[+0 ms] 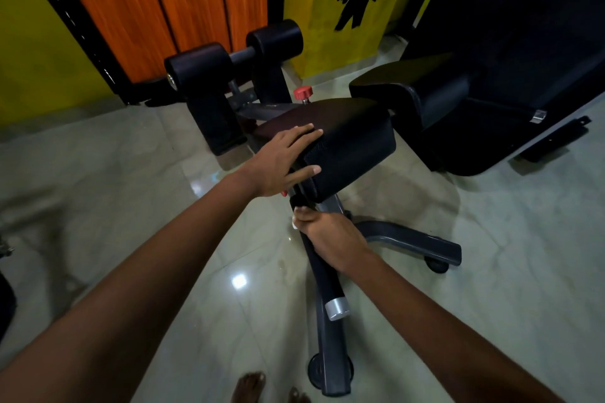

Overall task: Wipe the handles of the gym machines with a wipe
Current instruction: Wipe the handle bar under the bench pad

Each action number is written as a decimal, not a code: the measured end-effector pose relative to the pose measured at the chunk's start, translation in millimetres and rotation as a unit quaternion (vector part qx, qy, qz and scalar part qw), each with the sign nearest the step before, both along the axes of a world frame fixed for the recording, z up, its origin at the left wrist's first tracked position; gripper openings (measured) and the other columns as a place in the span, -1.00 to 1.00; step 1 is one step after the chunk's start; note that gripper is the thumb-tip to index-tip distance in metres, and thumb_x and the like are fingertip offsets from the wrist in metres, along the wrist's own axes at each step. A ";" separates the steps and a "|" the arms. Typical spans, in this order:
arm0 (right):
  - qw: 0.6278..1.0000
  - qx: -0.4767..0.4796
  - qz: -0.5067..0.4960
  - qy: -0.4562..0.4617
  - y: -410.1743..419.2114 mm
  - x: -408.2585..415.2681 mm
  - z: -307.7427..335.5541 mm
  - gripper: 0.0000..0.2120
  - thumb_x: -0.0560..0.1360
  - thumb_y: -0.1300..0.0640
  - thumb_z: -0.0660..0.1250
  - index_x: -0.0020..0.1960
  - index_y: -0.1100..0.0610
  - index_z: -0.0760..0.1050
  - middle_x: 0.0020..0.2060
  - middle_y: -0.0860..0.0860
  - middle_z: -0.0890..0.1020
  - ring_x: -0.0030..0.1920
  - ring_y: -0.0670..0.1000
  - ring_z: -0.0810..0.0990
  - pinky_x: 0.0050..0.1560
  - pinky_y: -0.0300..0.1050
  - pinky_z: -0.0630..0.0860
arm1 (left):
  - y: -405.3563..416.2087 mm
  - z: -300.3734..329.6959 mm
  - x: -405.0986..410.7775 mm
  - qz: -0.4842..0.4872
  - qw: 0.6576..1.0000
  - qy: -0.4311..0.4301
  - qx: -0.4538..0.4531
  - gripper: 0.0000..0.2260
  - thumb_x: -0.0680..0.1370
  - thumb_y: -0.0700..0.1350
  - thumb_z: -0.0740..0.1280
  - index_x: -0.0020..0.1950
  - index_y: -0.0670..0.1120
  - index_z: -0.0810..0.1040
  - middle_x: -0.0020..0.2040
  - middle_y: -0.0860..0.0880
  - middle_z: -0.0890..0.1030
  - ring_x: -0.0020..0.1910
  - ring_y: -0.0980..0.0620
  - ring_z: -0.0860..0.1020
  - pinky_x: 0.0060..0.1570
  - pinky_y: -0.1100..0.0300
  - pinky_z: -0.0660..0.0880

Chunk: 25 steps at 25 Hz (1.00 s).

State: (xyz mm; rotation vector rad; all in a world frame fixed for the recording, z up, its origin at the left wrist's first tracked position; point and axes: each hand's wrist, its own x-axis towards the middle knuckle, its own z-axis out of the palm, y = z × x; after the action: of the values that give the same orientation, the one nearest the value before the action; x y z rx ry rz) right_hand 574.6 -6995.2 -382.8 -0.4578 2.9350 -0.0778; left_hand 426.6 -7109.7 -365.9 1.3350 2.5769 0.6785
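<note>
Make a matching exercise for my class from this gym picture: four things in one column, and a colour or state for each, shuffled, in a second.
Things:
1. left hand
2. right hand
3. knob
4. handle cap

States:
A. silver
B. flat on the black pad
C. red
D. wrapped round the handle

Pairs: 1-B, 2-D, 3-C, 4-A
</note>
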 end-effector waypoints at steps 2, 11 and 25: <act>0.999 -0.035 0.028 -0.001 14.6 13.7 6.3 -0.65 0.41 0.32 0.36 0.20 0.19 0.51 0.09 0.08 0.62 -0.21 0.10 0.67 -0.25 -0.12 0.59 | 0.1 -0.2 0.0 0.000 1.000 0.005 0.001 -0.39 0.58 0.20 0.15 0.56 0.04 0.04 0.56 -0.03 0.08 0.52 -0.08 0.08 0.46 -0.01 0.13; 0.993 -0.029 0.109 0.037 21.1 26.9 -6.3 -0.64 0.39 0.38 0.36 0.18 0.25 0.53 0.18 0.12 0.58 0.03 0.10 0.65 -0.05 -0.01 0.63 | 1.6 0.1 2.2 0.003 1.000 0.003 0.001 -0.39 0.59 0.17 0.16 0.56 0.02 0.04 0.56 -0.05 0.08 0.52 -0.09 0.07 0.47 -0.01 0.10; 0.971 -0.098 0.197 0.097 30.4 66.0 -5.2 -0.70 0.42 0.32 0.26 0.11 0.23 0.61 0.13 0.09 0.64 0.12 0.05 0.63 -0.13 -0.04 0.65 | 4.7 0.7 3.9 0.010 1.000 0.008 -0.007 -0.38 0.59 0.18 0.18 0.56 0.00 0.04 0.55 -0.07 0.09 0.49 -0.11 0.10 0.44 0.01 0.11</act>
State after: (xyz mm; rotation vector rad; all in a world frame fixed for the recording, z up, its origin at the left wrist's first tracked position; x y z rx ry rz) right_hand 640.6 -6964.8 -388.0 -1.1292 2.9677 -0.2871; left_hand 430.5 -7105.0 -365.2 1.3180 2.6061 0.6542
